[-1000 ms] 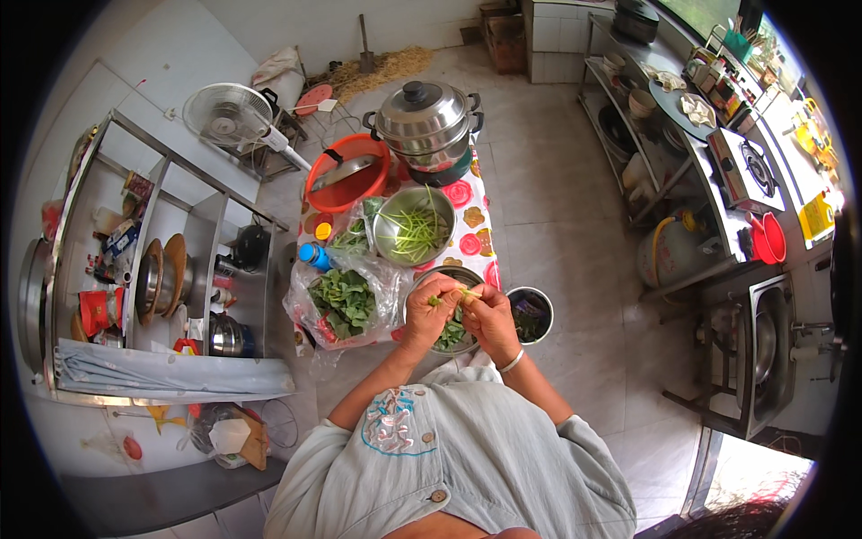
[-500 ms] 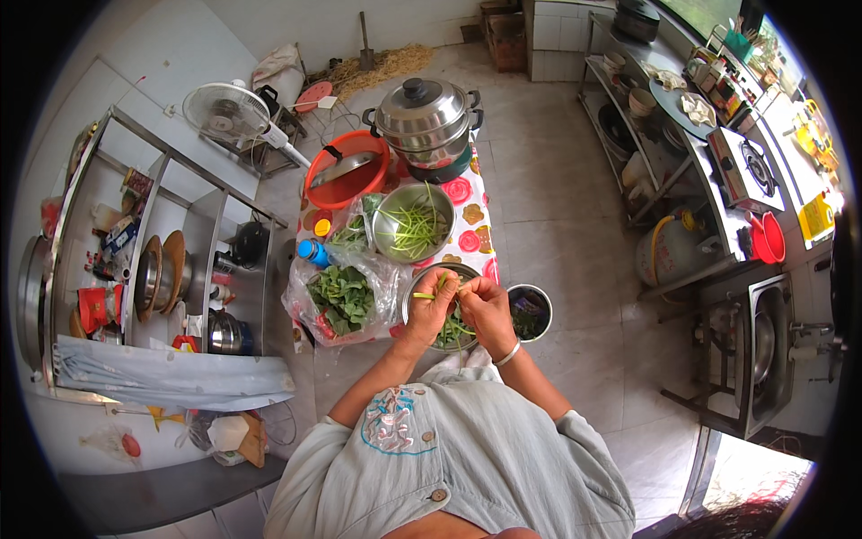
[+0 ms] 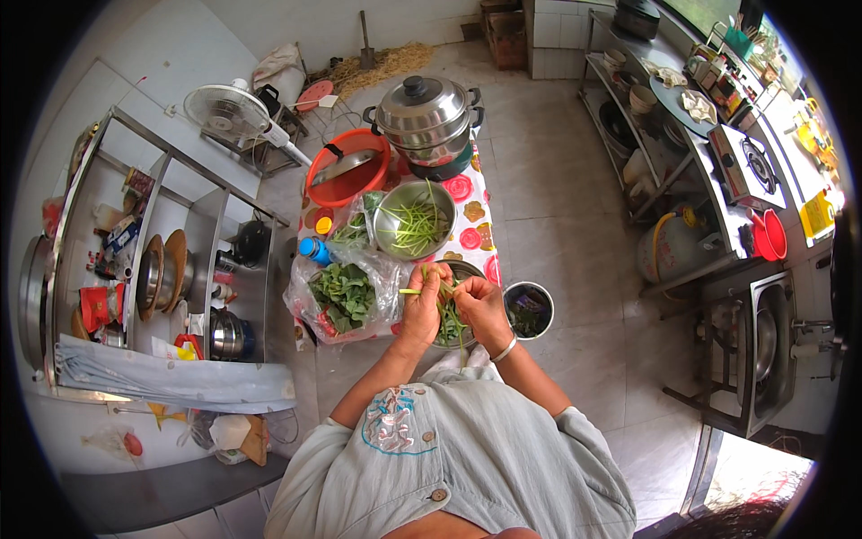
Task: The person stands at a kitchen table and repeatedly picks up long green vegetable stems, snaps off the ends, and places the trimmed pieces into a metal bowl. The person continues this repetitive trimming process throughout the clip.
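A green stalk (image 3: 409, 291) is up in the air near the centre of the frame, its end sticking out to the left of the left hand (image 3: 426, 305). That hand grasps it between thumb and fingers. The right hand (image 3: 482, 308) is bent in just beside it, fingertips drawn together near the greenery; whether they pinch a strand or only touch it, I cannot tell.

The step in hand looks like trimming or stripping the stalk by finger. The next move probably calls for a steady left hold and a light pull from the right fingertips, so that the stalk doesn't snap.

Directly below the hands is a steel basin (image 3: 463, 269) with greens in it. Above that, a steel bowl (image 3: 391, 198) holds slender green stems (image 3: 416, 229). A white-rimmed pot (image 3: 551, 313) with dark leaves stands to the right of the basin; to the left, broad leaves (image 3: 343, 298) fill a clear plastic bag (image 3: 382, 278) on the flower-patterned counter (image 3: 473, 214). Farther up are an orange basin (image 3: 382, 153) and a lidded steamer (image 3: 422, 112).

Compared with half a second ago, the left hand sits slightly farther left, the two sets of fingertips are less tightly together, and the stalk's end reaches farther left. The bowl and bag look unchanged.
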A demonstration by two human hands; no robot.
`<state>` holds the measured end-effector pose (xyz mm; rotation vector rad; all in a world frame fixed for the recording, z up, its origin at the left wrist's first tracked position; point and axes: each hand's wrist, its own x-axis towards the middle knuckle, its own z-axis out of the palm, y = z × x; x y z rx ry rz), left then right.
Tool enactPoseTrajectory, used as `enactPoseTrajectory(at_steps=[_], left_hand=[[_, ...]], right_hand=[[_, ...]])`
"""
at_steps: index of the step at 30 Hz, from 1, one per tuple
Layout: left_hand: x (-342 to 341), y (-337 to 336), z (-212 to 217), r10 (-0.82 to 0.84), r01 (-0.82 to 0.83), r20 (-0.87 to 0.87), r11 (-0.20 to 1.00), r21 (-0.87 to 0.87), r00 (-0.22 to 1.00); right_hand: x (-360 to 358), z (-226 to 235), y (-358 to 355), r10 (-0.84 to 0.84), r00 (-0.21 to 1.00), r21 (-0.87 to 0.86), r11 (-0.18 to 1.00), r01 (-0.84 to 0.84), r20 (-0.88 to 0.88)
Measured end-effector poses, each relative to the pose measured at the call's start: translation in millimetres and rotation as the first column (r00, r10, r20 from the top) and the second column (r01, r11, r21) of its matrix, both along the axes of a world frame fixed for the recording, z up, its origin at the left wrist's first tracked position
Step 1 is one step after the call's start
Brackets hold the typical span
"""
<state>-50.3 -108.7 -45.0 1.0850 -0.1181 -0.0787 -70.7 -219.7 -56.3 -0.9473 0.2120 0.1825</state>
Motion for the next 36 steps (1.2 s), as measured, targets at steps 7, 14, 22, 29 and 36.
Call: enactPoseTrajectory(at_steps=[7, 14, 22, 29, 36], left_hand=[[8, 21, 11, 0.087, -0.094, -0.134, 0.995, -0.046, 0.987], [26, 52, 20, 0.348, -0.348, -0.081, 0.937, 0.016, 0.934], [42, 71, 19, 0.388, -0.387, 0.028, 0.906, 0.173, 0.921], [43, 61, 18, 0.315, -0.33, 0.1, 0.887, 0.322, 0.944], [19, 21, 28, -0.011, -0.074, 0.149, 0.83, 0.553, 0.989]], right_hand=[[-11, -17, -12, 0.026, 0.998, 0.175, 0.984, -0.017, -0.048], [-32, -49, -56, -0.017, 0.993, 0.177, 0.983, 0.039, -0.121], [-44, -84, -116, -0.442, 0.896, 0.27, 0.859, 0.435, -0.041], [-24, -59, -123, -0.503, 0.863, 0.336, 0.807, 0.486, -0.041], [-9, 4, -61, -0.15, 0.937, -0.094, 0.978, 0.188, 0.315]])
